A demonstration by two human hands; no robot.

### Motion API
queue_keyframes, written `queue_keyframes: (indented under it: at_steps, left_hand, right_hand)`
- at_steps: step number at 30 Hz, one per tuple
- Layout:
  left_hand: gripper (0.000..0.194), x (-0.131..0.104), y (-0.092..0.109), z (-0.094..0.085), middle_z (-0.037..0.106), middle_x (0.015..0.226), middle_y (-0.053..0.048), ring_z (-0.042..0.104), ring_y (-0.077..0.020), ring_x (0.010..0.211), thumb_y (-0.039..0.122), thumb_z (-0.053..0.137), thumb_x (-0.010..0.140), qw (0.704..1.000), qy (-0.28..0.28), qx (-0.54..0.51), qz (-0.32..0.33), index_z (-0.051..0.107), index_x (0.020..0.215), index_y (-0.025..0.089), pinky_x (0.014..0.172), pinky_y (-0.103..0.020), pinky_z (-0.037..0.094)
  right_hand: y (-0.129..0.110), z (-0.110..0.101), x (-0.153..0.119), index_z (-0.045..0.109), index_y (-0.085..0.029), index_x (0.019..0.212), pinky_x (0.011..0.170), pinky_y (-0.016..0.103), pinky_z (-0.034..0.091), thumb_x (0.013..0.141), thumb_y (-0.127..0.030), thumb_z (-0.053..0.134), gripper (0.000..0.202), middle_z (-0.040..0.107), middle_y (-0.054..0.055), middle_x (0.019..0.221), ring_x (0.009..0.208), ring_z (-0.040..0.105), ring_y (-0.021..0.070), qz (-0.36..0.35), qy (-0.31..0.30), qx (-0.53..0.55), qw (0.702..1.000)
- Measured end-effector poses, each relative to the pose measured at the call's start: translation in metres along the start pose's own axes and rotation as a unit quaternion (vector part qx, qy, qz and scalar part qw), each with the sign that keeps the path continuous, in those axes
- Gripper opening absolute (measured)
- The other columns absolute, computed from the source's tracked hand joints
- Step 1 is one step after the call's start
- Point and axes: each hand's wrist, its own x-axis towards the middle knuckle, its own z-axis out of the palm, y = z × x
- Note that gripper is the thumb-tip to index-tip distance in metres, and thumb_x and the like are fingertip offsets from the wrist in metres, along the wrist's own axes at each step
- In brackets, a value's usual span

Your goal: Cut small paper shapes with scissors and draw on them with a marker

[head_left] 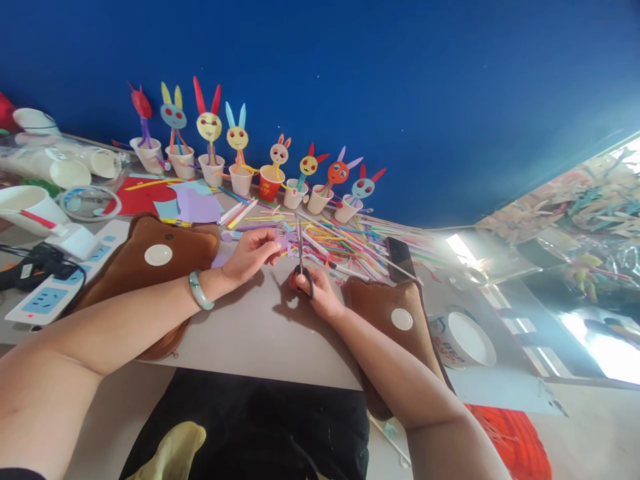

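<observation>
My left hand, with a jade bangle on the wrist, pinches a small piece of purple paper above the table's middle. Just to its right, my right hand has its fingers in the black handles of a pair of scissors. The blades point up and away, beside the purple piece and not visibly touching it. Whether the blades are apart is hard to tell. Behind both hands lies a heap of coloured sticks and strips.
Rabbit-faced figures in paper cups line the blue wall. Coloured paper, a brown cushion and a power strip lie left. A phone, another brown cushion and a white tub are right.
</observation>
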Motion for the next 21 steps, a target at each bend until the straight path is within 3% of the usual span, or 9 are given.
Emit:
queue_keyframes:
  at_steps: [10,21]
  left_hand:
    - [0.016,0.0017,-0.0051,-0.0004,0.059,0.053,0.003,0.053,-0.0079,0.050,0.027,0.060,0.080,1.000,0.003,-0.013,0.018,0.054,0.069,0.018,0.049,-0.020,0.039]
    - [0.016,0.0020,-0.0029,0.0001,0.059,0.051,0.002,0.053,-0.0075,0.048,0.024,0.060,0.078,1.000,0.009,-0.016,0.014,0.052,0.067,0.018,0.047,-0.019,0.038]
  right_hand:
    - [0.0044,-0.0002,-0.0017,0.053,-0.018,0.067,0.054,0.024,0.033,0.077,-0.075,0.060,0.059,0.051,-0.002,0.062,0.056,0.041,0.0103,-0.013,-0.066,-0.022,0.997]
    - [0.0003,0.0004,-0.0030,0.052,-0.018,0.065,0.053,0.024,0.029,0.077,-0.076,0.059,0.060,0.047,-0.002,0.060,0.057,0.037,0.0101,-0.013,-0.069,-0.041,0.997]
